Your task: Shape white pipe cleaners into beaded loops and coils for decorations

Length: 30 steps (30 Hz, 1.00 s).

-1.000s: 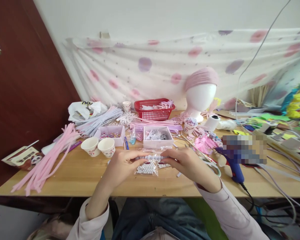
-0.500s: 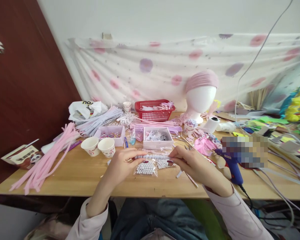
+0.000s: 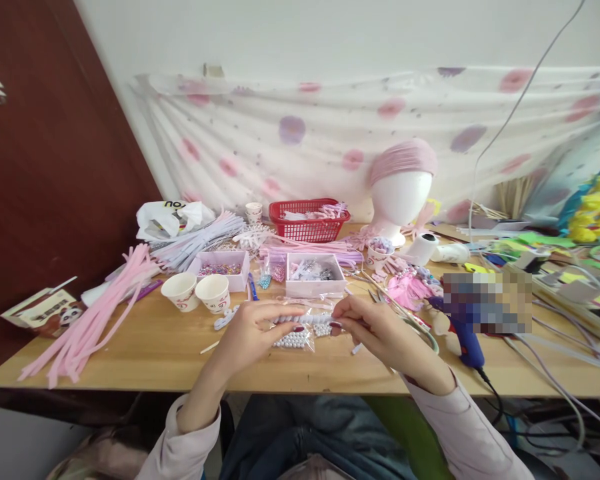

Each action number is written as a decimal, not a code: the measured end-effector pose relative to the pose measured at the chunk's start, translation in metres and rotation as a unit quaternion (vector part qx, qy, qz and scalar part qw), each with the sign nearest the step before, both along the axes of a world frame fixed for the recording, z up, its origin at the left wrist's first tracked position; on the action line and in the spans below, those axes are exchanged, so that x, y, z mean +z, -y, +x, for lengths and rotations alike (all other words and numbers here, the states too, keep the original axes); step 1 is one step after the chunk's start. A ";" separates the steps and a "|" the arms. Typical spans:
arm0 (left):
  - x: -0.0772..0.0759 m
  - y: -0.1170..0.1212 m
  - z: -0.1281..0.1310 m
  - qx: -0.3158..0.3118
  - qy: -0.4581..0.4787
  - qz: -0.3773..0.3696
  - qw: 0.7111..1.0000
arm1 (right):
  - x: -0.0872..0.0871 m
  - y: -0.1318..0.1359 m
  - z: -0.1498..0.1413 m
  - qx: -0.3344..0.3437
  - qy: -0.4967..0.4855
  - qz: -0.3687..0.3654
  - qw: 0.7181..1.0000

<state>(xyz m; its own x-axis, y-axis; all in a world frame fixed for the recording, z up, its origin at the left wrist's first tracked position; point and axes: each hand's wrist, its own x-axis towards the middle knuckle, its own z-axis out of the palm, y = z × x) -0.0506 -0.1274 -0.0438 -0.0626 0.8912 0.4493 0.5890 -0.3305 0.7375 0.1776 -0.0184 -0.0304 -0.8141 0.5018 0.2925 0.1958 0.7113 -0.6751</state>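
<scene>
A pale bluish-white coiled pipe cleaner (image 3: 307, 319) stretches level between my two hands, just above the table. My left hand (image 3: 254, 332) pinches its left end between thumb and fingers. At the other end, my right hand (image 3: 373, 328) grips it with thumb and fingertips. Beneath the coil lie a clear bag of white pearl beads (image 3: 293, 341) and a second bead bag (image 3: 322, 330), both partly covered. A small pale looped piece (image 3: 225, 319) rests on the table left of my left hand.
Two paper cups (image 3: 213, 295) stand beside a box of colourful beads (image 3: 240, 280). Behind my hands sits a box of small parts (image 3: 335, 287). Pink pipe cleaners (image 3: 87, 313) lie at left. A blue glue gun (image 3: 467, 340), cables and a foam head (image 3: 403, 200) are at right.
My hands have come slightly closer together and a little lower, still holding the coil. More of the looped piece now shows beside my left hand.
</scene>
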 end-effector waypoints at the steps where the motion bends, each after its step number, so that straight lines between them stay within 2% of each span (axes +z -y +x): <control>1: 0.001 -0.001 0.001 0.003 -0.025 -0.010 1.000 | 0.001 0.001 -0.002 -0.001 0.002 0.011 1.000; 5: 0.008 -0.003 0.007 0.000 -0.129 -0.069 0.989 | 0.006 0.005 -0.009 -0.007 0.013 0.050 0.999; 9: 0.017 -0.002 0.020 -0.039 -0.244 -0.103 0.963 | 0.006 0.008 -0.014 -0.002 0.046 0.077 0.996; 12: 0.017 0.001 0.027 -0.037 -0.278 -0.123 0.952 | 0.006 0.009 -0.015 0.011 0.068 0.083 0.994; 16: 0.010 0.004 0.028 -0.052 -0.243 -0.137 0.959 | 0.005 0.010 -0.018 0.019 0.085 0.078 0.993; 20: 0.005 0.002 0.030 -0.039 -0.201 -0.129 0.970 | 0.003 0.013 -0.024 0.019 0.110 0.095 0.989; 23: 0.002 0.004 0.026 -0.043 -0.197 -0.145 0.969 | 0.008 0.010 -0.023 0.030 0.119 0.108 0.987; 26: -0.002 0.011 0.012 -0.036 -0.172 -0.162 0.971 | 0.019 -0.004 -0.011 0.017 0.113 0.115 0.987; 30: -0.009 0.021 -0.009 -0.006 -0.058 -0.164 0.985 | 0.035 -0.035 0.003 -0.043 0.071 0.154 0.985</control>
<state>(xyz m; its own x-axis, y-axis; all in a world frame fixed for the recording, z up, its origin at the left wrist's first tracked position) -0.0594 -0.1487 -0.0526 -0.0157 0.9899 0.1410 0.6731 -0.0938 0.7336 0.1805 0.0166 0.0042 -0.8164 0.4749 0.3286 0.3399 0.8552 -0.3913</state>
